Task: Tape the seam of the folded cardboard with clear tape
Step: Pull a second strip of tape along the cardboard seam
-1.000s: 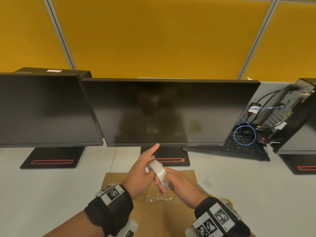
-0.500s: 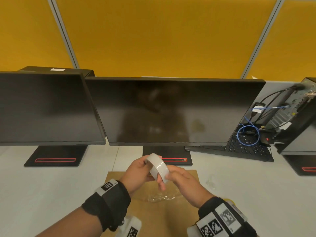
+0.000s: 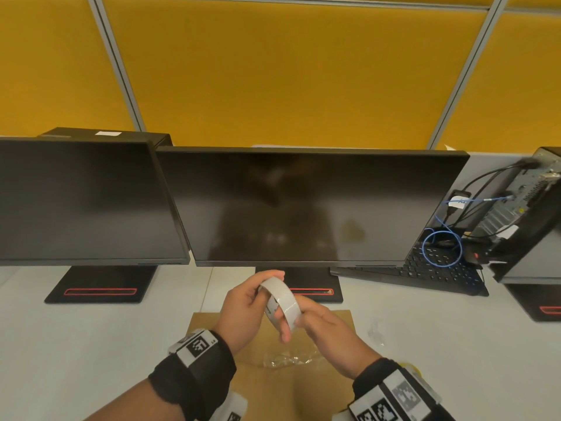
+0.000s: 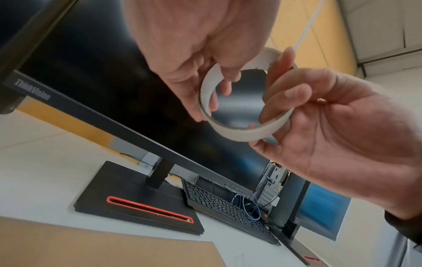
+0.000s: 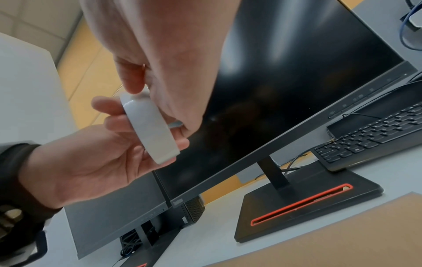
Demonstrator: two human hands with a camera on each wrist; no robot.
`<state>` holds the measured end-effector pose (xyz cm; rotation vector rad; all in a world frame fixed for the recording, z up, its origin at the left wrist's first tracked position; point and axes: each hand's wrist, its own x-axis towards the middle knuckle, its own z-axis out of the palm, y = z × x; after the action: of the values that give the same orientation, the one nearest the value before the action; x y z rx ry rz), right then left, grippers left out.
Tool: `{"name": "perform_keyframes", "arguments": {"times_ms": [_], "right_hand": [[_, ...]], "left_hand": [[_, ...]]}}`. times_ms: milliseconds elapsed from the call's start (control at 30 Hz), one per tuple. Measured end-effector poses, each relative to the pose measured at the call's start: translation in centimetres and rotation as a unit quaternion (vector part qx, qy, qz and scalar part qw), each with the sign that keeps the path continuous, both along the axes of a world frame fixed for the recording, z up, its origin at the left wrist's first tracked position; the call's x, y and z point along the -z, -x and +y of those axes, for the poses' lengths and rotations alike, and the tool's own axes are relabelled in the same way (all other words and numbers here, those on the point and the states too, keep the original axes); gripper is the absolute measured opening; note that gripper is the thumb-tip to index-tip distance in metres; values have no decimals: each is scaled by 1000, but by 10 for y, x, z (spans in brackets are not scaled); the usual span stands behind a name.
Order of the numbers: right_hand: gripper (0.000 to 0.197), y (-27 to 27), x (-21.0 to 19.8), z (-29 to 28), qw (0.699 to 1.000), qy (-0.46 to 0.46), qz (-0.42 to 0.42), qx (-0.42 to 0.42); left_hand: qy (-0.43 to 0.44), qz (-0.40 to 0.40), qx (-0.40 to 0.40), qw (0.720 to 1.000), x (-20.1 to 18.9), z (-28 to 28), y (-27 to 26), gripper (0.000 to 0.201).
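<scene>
Even, bright indoor light; glare streaks are seen on the monitor (image 5: 285,90) screen. Wide-angle bending is noted at edges; nearest skin in wrist views is blurred.

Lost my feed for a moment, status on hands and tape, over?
Left hand and right hand both grip the tape roll, held above the cardboard. No strip on the seam yet. Crumpled clear plastic lies on the cardboard.

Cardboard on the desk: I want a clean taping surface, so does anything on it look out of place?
Yes: a crumpled wad of clear tape lies on the cardboard, below both hands holding the tape roll.
</scene>
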<state>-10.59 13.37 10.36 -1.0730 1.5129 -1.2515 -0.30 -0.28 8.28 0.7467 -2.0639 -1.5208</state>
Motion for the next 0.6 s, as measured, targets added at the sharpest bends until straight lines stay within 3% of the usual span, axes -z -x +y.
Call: {"name": "perform_keyframes", "arguments": {"times_ms": [433, 600], "right_hand": [[33, -2, -1, -8, 1000, 16, -7, -6], [31, 2, -7, -17, 1000, 17, -6, 0]], "left_hand": [[-123, 18, -12, 992, 0, 3, 8, 29], [-151, -10, -9, 988, -2, -2, 15, 31]]}}
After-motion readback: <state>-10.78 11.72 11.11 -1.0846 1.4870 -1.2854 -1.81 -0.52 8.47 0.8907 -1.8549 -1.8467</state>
